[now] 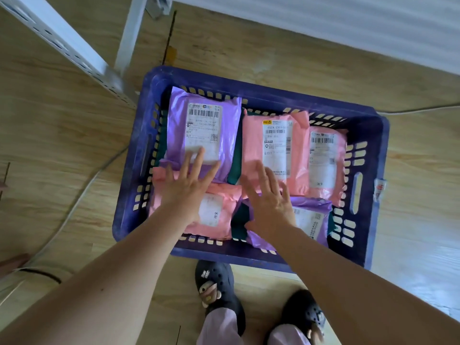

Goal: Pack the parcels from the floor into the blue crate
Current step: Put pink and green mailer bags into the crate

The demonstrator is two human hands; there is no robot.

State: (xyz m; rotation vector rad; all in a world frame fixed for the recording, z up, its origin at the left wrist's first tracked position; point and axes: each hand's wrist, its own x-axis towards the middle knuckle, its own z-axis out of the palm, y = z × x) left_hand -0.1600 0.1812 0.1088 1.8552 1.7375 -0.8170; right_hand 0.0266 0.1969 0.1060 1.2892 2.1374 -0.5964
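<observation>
The blue crate (pixel 258 95) stands on the wooden floor and holds several soft parcels with white labels. A purple parcel (pixel 229 125) lies at the back left, a pink one (pixel 254 145) in the middle, another pink one (pixel 341 155) at the right. A pink parcel (pixel 224 195) lies front left and a purple one (pixel 321 207) front right. My left hand (pixel 189 183) lies flat with spread fingers over the back purple and front pink parcels. My right hand (pixel 268 195) lies flat across the middle pink and front purple parcels. Dark green parcels (pixel 236 155) show underneath.
A white metal rack frame (pixel 74 46) stands at the back left, close to the crate's corner. A white cable (pixel 74 207) runs over the floor on the left. My feet in dark clogs (pixel 216 287) stand just before the crate's near rim.
</observation>
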